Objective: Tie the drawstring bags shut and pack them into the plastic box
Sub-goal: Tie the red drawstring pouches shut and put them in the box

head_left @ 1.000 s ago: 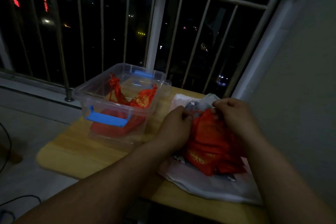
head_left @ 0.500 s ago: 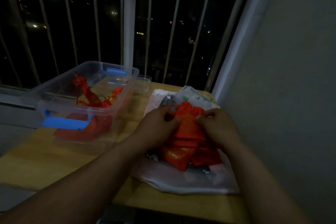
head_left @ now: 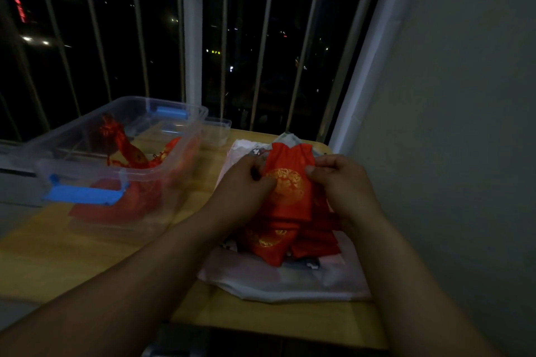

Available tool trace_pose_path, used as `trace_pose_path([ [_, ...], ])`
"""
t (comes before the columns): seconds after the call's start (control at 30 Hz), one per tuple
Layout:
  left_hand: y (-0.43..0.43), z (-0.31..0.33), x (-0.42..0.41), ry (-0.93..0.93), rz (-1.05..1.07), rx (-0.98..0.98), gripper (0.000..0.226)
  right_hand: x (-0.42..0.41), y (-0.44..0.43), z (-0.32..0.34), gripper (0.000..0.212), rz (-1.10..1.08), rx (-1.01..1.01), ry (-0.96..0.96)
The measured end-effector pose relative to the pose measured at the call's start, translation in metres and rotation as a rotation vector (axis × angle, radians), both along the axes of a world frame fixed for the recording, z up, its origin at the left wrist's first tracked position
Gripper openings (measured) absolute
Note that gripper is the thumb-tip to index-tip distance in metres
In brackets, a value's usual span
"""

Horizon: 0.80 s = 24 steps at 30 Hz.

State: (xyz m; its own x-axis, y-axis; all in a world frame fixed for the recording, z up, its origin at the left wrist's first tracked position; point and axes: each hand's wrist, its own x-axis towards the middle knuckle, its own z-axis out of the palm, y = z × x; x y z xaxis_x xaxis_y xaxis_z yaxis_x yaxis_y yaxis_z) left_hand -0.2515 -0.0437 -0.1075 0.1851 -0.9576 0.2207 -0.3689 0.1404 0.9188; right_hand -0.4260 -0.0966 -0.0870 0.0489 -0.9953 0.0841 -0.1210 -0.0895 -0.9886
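A red drawstring bag [head_left: 290, 177] with a gold round emblem stands upright between my hands. My left hand [head_left: 246, 182] pinches its left side and my right hand [head_left: 339, 182] pinches its right side. Under it lies a pile of more red bags [head_left: 278, 240] on a white plastic sheet [head_left: 290, 284]. The clear plastic box [head_left: 162, 171] with blue latches stands to the left, and tied red bags [head_left: 130, 153] lie inside it.
Everything rests on a small wooden table [head_left: 87, 255]. A smaller clear container [head_left: 216, 132] sits behind the box. A metal railing [head_left: 261, 38] runs along the back and a grey wall [head_left: 449, 124] closes in on the right. The light is dim.
Both hands have lifted one red bag off the pile and hold it upright, gold emblem facing me. The camera view has shifted to the right.
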Motion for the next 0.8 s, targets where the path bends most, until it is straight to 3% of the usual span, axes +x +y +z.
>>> trace_pose_path([
  [0.07,0.003,0.007,-0.001,0.27,-0.09,0.08,0.004,0.002,0.001,0.003,0.014,0.105,0.049,-0.105],
  [0.13,0.005,0.012,-0.002,0.421,-0.155,0.105,0.01,0.002,0.001,0.005,0.015,0.19,0.082,-0.188],
  [0.27,0.008,0.017,-0.002,0.498,-0.158,0.092,0.018,0.007,0.0,-0.003,0.024,0.239,0.12,-0.152],
  [0.4,0.01,0.02,-0.001,0.607,-0.212,0.162,0.021,0.01,-0.001,-0.007,0.02,0.222,0.098,-0.076],
  [0.5,0.009,0.019,0.002,0.587,-0.147,0.125,0.025,0.013,0.002,-0.005,0.015,0.245,0.073,-0.031],
  [0.63,0.008,0.012,0.002,0.46,-0.097,0.102,0.025,0.017,0.008,-0.006,0.021,0.252,0.096,-0.149],
  [0.8,0.008,0.014,0.001,0.526,-0.1,0.133,0.034,0.018,0.003,-0.012,0.024,0.172,0.121,-0.281],
])
